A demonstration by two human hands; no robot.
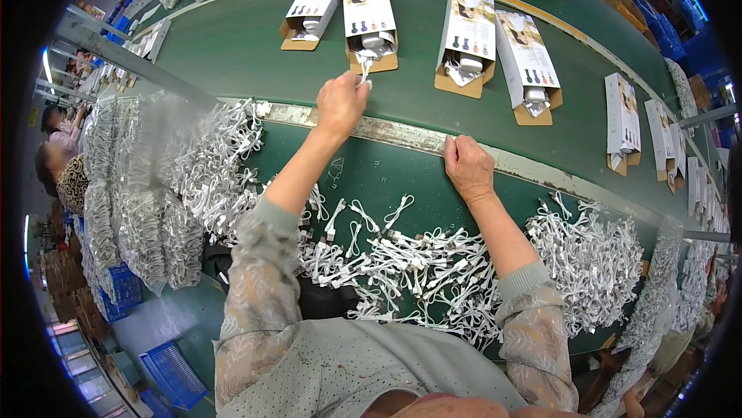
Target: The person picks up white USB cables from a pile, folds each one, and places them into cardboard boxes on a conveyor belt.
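A small looped white cable (365,71) is pinched between the thumb and fingers of the left hand (343,105), which is nearly closed and held over a long, worn, pale metal rail (402,134). Past the rail, above a flat green belt (263,70), the cable is held at the open near end of a long white printed cardboard carton (369,6) with a brown inner flap (386,62); whether the carton is touched cannot be told. A white plastic piece (376,40) in crinkled silvery wrap is seen in that opening. The right hand (469,169) is rested at the rail, farther along it to the right, its fingers curled in; nothing is seen in it, though its underside is hidden.

On the near side of the rail, a green counter (371,178) is strewn with a loose spread of white cables (402,259).

Snagging seems the likeliest trouble: the cable could be caught on the flap or the wrap, because little room is left at the opening. The carton could be pushed askew, since it is not steadied by the right hand. Near the rail, several cables could be lifted together where loops are tangled.
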